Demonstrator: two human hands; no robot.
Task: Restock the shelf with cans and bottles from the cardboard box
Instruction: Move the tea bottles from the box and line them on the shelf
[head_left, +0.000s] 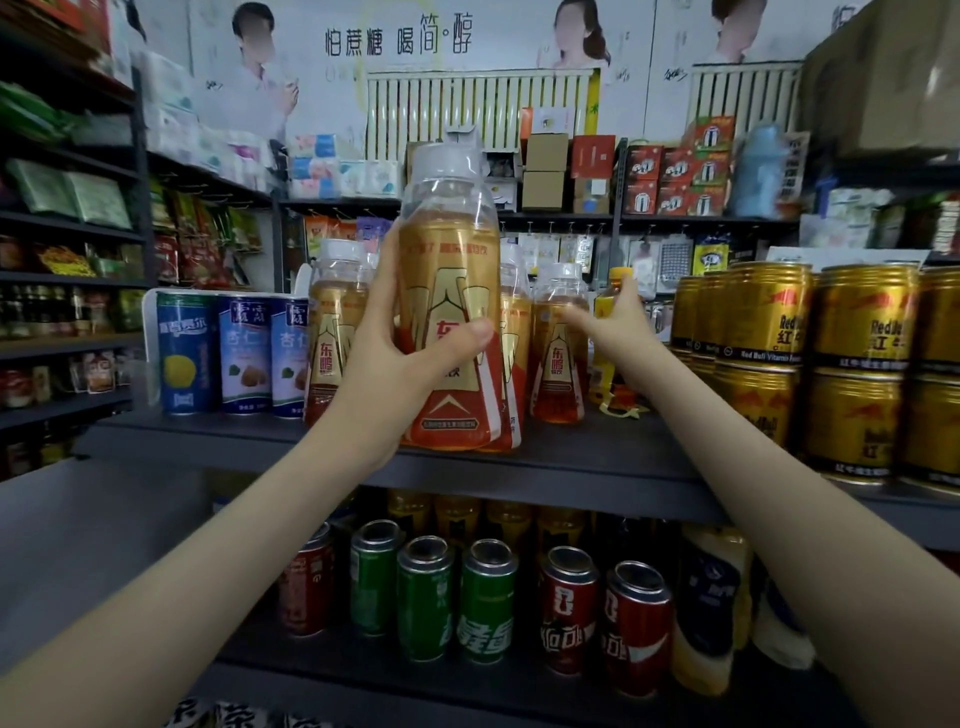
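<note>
My left hand (410, 343) grips a gold-and-red energy drink bottle (449, 260) with a clear cap, held upright just over the front of the dark top shelf (571, 452). Behind it stand more bottles of the same kind (558, 358), (332, 332). My right hand (618, 319) reaches in beside them, thumb towards one of those bottles and fingers on a yellow bottle (610, 291); I cannot tell whether it holds that one. The cardboard box is out of view.
Blue cans (187, 353) stand at the shelf's left. Stacked gold Red Bull cans (857, 364) fill the right. On the shelf below are green cans (431, 597) and red cans (636, 623). Other shelves with goods line the left wall and back.
</note>
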